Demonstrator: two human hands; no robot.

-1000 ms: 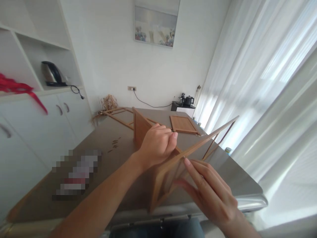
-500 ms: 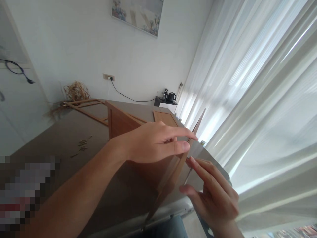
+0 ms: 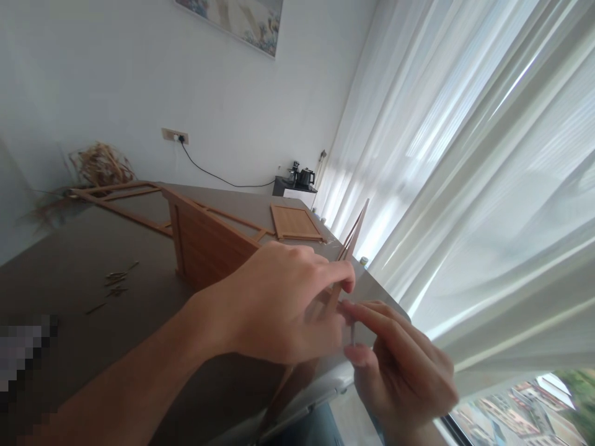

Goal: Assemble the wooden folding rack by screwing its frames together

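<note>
My left hand [image 3: 279, 303] curls over the upper edge of an upright wooden frame [image 3: 349, 238] that stands at the near right corner of the dark table [image 3: 74, 266], fingers closed on its rail. My right hand [image 3: 400, 365] is just right of it, thumb and forefinger pinched on a thin pale pin [image 3: 352, 331] held against the frame's side. A brown wooden panel [image 3: 204, 244] stands on edge behind my left hand, joined to the frame.
A long open wooden frame [image 3: 125, 192] lies flat at the table's far side. A small slatted panel [image 3: 295, 223] lies near the window edge. Several small pins [image 3: 116, 282] are scattered at left. White curtains fill the right; a kettle stand sits far back.
The camera has swung right and closer. My left hand has slid down along the frame's top edge and closed on it. My right hand's fingers went from flat to pinching the pin.
</note>
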